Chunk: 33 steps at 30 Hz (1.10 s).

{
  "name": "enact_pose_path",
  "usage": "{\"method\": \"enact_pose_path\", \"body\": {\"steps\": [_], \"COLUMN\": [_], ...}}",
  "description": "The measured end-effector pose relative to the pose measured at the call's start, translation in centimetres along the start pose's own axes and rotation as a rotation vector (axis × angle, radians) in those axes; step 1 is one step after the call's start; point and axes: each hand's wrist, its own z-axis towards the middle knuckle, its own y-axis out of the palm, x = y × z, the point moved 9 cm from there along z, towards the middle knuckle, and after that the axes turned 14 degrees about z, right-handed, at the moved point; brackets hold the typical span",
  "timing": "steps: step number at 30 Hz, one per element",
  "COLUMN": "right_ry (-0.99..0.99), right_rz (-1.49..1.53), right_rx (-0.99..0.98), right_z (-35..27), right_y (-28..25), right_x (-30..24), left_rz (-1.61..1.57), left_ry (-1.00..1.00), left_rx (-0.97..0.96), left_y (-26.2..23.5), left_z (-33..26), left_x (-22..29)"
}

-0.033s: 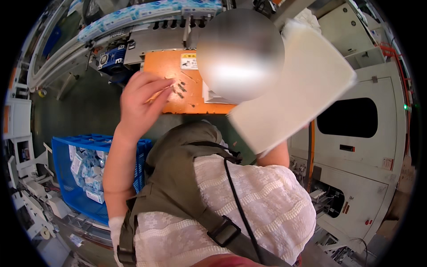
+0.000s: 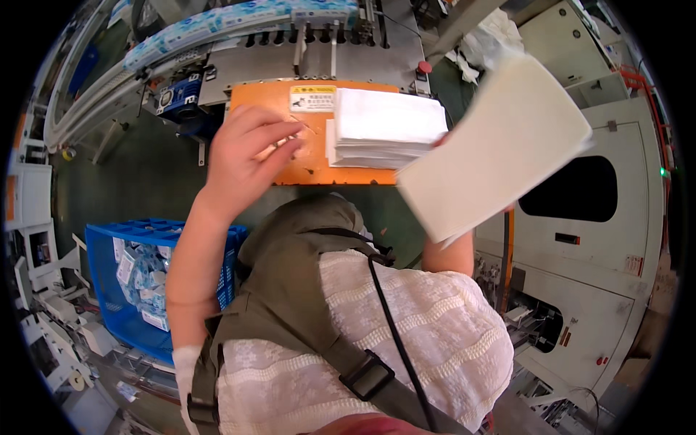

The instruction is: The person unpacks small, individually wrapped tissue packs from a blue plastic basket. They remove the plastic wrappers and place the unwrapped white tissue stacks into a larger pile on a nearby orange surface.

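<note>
A flat bundle of off-white paper sheets (image 2: pixel 500 145) is tilted in the air at the right. My right hand (image 2: pixel 441 139) is closed on it, mostly hidden behind it with a few fingertips showing at its edges. My left hand (image 2: pixel 250 156) hovers over the left part of an orange plate (image 2: pixel 319 176). Its fingers are curled, thumb and fingertips a little apart, with nothing visible between them. To the right of that hand, a stack of folded white paper (image 2: pixel 388 116) lies on the plate. The bundle's left edge is close to this stack.
Behind the plate is a metal machine bed (image 2: pixel 254 61) with a blue-and-white printed film roll (image 2: pixel 239 25) along it. A red knob (image 2: pixel 424 67) stands at its right end. At lower left is a blue crate (image 2: pixel 130 326) of small packs. A pale cabinet (image 2: pixel 580 275) fills the right.
My left hand has shifted slightly right, and its fingertips are more apart. The bundle has moved a little right. A blurred grey round patch over the stack is gone, so the stack shows.
</note>
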Motion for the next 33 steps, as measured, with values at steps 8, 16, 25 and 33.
{"method": "enact_pose_path", "body": {"steps": [8, 16, 25, 33], "right_ry": [-0.482, -0.565, -0.522, -0.491], "right_rz": [-0.173, -0.047, -0.042, 0.016], "right_rx": [0.21, 0.438, 0.456, 0.463], "right_z": [-8.6, -14.6, -11.7, -10.2], "right_y": [-2.0, -4.5, -5.7, -7.0], "right_x": [-10.7, -10.8, -10.1, -8.9], "left_rz": [0.006, -0.007, 0.025, 0.014], "left_ry": [0.178, 0.207, 0.458, 0.396], "left_rx": [-0.391, -0.547, -0.404, -0.428], "left_y": [12.1, 14.1, 12.9, 13.1], "left_z": [6.3, 7.9, 6.9, 6.5], "left_x": [3.9, 3.7, 6.5, 5.9]}}
